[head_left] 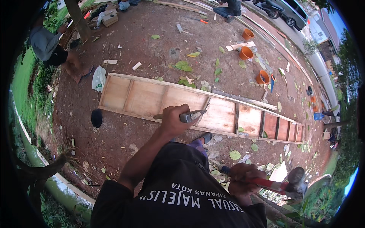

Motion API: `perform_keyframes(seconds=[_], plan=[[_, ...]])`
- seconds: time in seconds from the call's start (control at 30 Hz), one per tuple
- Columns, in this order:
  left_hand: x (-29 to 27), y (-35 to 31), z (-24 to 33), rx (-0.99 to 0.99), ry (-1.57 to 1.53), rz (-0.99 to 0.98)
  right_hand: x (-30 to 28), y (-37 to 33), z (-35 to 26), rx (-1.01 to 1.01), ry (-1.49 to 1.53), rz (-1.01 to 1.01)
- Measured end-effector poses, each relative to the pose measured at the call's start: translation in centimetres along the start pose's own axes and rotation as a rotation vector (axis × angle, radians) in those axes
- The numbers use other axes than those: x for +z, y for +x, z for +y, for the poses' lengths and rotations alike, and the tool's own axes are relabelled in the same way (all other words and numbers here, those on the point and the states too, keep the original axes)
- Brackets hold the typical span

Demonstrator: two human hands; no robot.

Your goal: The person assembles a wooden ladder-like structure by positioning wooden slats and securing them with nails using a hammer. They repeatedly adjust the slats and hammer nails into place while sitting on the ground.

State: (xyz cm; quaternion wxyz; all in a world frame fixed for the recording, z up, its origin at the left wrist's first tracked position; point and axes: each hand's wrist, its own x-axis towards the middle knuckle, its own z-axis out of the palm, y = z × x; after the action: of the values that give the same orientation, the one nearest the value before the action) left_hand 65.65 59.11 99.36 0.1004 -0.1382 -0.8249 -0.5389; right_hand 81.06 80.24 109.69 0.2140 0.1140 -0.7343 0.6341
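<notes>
My left hand [173,121] is closed around a hammer [193,116] close to its grey metal head. A short end of its wooden handle sticks out on the far side of the fist. Both hover over the near side of a long wooden panel frame [146,97] lying on the ground, divided by several crosspieces. At the lower right, my right hand [243,178] grips a red-shafted hammer [268,184] with a dark grip end. Its metal head points right and is somewhat blurred.
Orange buckets [246,53] stand beyond the frame, with a blue-handled saw [272,83] near one. A white plastic bag [99,79] and a dark round object [96,118] lie by its left end. One person [47,45] is at the left, another [230,9] crouches far off. Leaves and wood scraps litter the soil.
</notes>
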Motion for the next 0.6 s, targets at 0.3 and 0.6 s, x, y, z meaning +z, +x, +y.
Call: perform_keyframes(seconds=[0.3,0.6], plan=[[0.9,-0.5,1.2,-0.203,-0.234,0.008,-0.3,-1.9,2.2,0.221,-0.115,-0.008],[1.0,-0.4,0.3,-0.212,-0.095,-0.009,-0.3,-1.7,3.2,0.429,-0.541,-0.495]])
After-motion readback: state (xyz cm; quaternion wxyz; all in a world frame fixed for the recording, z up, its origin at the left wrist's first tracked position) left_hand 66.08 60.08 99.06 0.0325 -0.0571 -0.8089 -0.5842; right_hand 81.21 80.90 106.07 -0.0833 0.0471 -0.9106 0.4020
